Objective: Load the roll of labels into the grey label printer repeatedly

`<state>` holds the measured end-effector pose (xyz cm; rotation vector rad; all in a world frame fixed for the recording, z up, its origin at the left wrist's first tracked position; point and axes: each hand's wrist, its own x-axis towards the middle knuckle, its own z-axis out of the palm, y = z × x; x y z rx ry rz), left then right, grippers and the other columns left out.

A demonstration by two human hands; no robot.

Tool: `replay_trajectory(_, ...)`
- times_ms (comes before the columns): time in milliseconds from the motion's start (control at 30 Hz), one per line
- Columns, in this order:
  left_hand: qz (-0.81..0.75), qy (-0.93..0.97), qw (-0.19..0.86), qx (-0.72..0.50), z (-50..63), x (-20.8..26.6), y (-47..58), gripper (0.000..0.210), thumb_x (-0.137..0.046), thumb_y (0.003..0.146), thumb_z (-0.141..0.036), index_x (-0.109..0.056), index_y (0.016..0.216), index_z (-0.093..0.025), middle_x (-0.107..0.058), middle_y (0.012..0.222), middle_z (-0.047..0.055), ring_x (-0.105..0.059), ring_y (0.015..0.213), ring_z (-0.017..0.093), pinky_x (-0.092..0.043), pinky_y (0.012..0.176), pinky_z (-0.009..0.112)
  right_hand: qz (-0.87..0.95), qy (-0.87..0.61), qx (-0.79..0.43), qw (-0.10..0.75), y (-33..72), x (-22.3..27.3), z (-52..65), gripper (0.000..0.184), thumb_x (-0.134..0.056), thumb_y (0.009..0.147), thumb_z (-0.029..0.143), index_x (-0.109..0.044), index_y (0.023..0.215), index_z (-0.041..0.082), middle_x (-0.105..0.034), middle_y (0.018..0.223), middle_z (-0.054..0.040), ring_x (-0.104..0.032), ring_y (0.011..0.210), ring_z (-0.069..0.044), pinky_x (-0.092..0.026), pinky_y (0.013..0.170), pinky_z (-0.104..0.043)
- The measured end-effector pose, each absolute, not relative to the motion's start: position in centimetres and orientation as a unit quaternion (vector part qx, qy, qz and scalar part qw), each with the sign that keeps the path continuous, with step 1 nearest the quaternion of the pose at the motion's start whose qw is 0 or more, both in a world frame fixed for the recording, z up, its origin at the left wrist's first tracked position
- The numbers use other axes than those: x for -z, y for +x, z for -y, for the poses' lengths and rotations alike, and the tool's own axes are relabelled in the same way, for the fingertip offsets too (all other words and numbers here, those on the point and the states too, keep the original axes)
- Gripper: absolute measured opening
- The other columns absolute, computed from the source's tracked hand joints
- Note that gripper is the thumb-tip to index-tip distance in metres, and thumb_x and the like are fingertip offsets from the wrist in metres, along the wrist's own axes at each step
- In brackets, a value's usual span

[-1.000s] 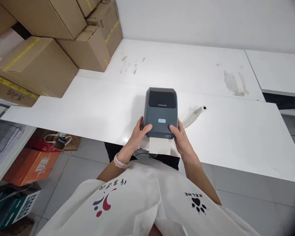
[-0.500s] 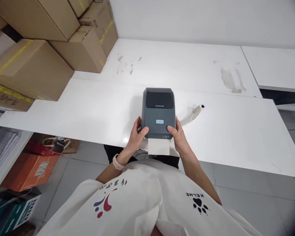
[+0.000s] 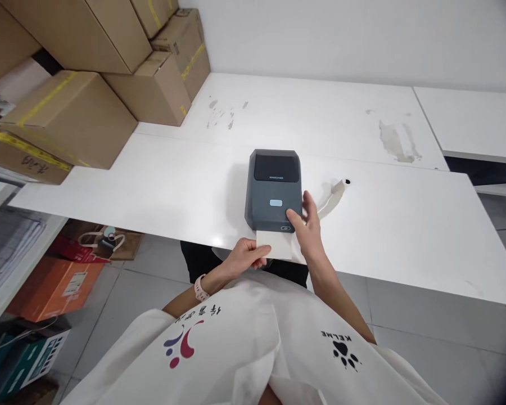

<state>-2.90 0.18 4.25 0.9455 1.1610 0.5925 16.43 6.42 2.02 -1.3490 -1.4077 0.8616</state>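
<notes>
A dark grey label printer (image 3: pixel 275 191) with a black window and a pale button sits near the table's front edge. From its front a blank white paper strip (image 3: pixel 280 246) hangs out towards me. My left hand (image 3: pixel 243 255) pinches the strip's left side, thumb on top and fingers beneath. My right hand (image 3: pixel 310 232) grips the printer's front right corner; the thumb rests on the lid and the fingers are at the side. Right of the printer lies a small white roll (image 3: pixel 338 192) with a trailing strip of paper.
Cardboard boxes (image 3: pixel 80 121) are stacked at the table's left end. The white table (image 3: pixel 388 225) has worn grey patches towards the back. On the floor at left stand an orange box (image 3: pixel 53 287) and a bag (image 3: pixel 109 244). A second white table (image 3: pixel 484 118) adjoins at right.
My left hand has let go of the printer's left side and moved down to the paper strip, now pinched. The right hand stays at the printer's front right corner. The view has shifted slightly.
</notes>
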Motion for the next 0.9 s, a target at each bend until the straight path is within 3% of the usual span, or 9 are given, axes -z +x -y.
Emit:
replay_trajectory(67,-0.506,0.473,0.683,-0.232,0.0,-3.5,-4.0,0.059,-0.063,0.087,-0.066,-0.064,0.052,-0.018,-0.059,0.052,0.003,-0.049,0.052,0.011,-0.04,0.057,0.028,0.634,-0.571,-0.219,0.474,16.3,-3.6,-5.8,0.057,-0.064,0.095,0.048,-0.051,0.148,0.033,-0.06,0.15,-0.0103,-0.042,0.151,-0.036,-0.035,0.121,-0.064)
replay_trajectory(167,-0.55,0.502,0.612,-0.266,-0.2,-2.8,-5.9,0.06,-0.057,0.091,-0.067,-0.063,0.056,-0.018,-0.059,0.055,0.001,-0.051,0.055,0.012,-0.041,0.059,0.028,0.745,-0.511,-0.082,0.42,15.7,-5.4,-5.1,0.029,-0.059,0.098,0.034,-0.062,0.127,0.034,-0.077,0.116,-0.005,-0.059,0.136,-0.033,-0.032,0.122,-0.061)
replay_trajectory(233,-0.617,0.485,0.516,-0.344,-0.6,-2.7,-6.9,0.053,-0.056,0.094,-0.063,-0.064,0.064,-0.02,-0.062,0.063,0.0,-0.054,0.061,0.014,-0.043,0.062,0.028,0.786,-0.482,-0.05,0.383,15.1,-6.0,-5.0,0.025,-0.057,0.099,0.031,-0.061,0.124,0.033,-0.08,0.107,-0.0021,-0.066,0.126,-0.031,-0.03,0.122,-0.06)
replay_trajectory(367,-0.663,0.468,0.357,-0.463,-1.9,-3.4,-7.3,0.035,-0.055,0.098,-0.054,-0.073,0.101,-0.024,-0.074,0.107,0.005,-0.067,0.1,0.02,-0.053,0.085,0.033,0.803,-0.488,-0.037,0.341,13.6,-6.6,-5.5,0.025,-0.053,0.101,0.031,-0.059,0.126,0.029,-0.079,0.101,-0.0032,-0.071,0.114,-0.029,-0.025,0.122,-0.057)
replay_trajectory(500,-0.599,0.525,0.368,-0.48,-2.8,-3.9,-5.7,0.05,-0.053,0.1,-0.056,-0.058,0.143,-0.03,-0.056,0.155,0.009,-0.052,0.144,0.026,-0.045,0.118,0.044,0.799,-0.484,-0.082,0.347,13.5,-6.6,-6.1,0.025,-0.054,0.101,0.036,-0.062,0.123,0.028,-0.077,0.096,-0.0033,-0.073,0.104,-0.028,-0.028,0.122,-0.058)
replay_trajectory(600,-0.556,0.533,0.426,-0.474,-3.0,-3.8,-4.6,0.061,-0.052,0.101,-0.057,-0.044,0.157,-0.034,-0.04,0.17,0.006,-0.039,0.157,0.028,-0.034,0.129,0.047,0.736,-0.5,-0.126,0.439,14.9,-5.6,-6.0,0.035,-0.057,0.1,0.043,-0.06,0.132,0.029,-0.075,0.115,-0.0069,-0.07,0.115,-0.029,-0.038,0.119,-0.059)
replay_trajectory(700,-0.536,0.528,0.456,-0.475,-3.2,-3.9,-4.1,0.062,-0.049,0.102,-0.058,-0.04,0.16,-0.036,-0.032,0.174,0.001,-0.029,0.162,0.027,-0.028,0.133,0.045,0.623,-0.542,-0.221,0.519,16.5,-4.0,-5.6,0.05,-0.053,0.102,0.05,-0.053,0.148,0.031,-0.059,0.152,-0.0095,-0.052,0.145,-0.031,-0.042,0.12,-0.058)
replay_trajectory(800,-0.52,0.539,0.446,-0.489,-3.5,-4.0,-3.9,0.061,-0.046,0.104,-0.058,-0.042,0.16,-0.034,-0.035,0.174,0.001,-0.027,0.163,0.026,-0.026,0.135,0.045,0.561,-0.539,-0.34,0.528,17.2,-2.8,-5.3,0.05,-0.044,0.106,0.054,-0.055,0.15,0.034,-0.053,0.161,-0.0038,-0.045,0.153,-0.028,-0.035,0.127,-0.056)
replay_trajectory(900,-0.52,0.53,0.449,-0.498,-3.6,-3.4,-3.3,0.065,-0.042,0.105,-0.059,-0.033,0.164,-0.036,-0.027,0.177,-0.001,-0.022,0.165,0.024,-0.022,0.136,0.044,0.522,-0.522,-0.401,0.542,16.9,-2.0,-5.1,0.054,-0.041,0.106,0.058,-0.054,0.153,0.034,-0.05,0.164,-0.0014,-0.043,0.155,-0.026,-0.032,0.13,-0.053)
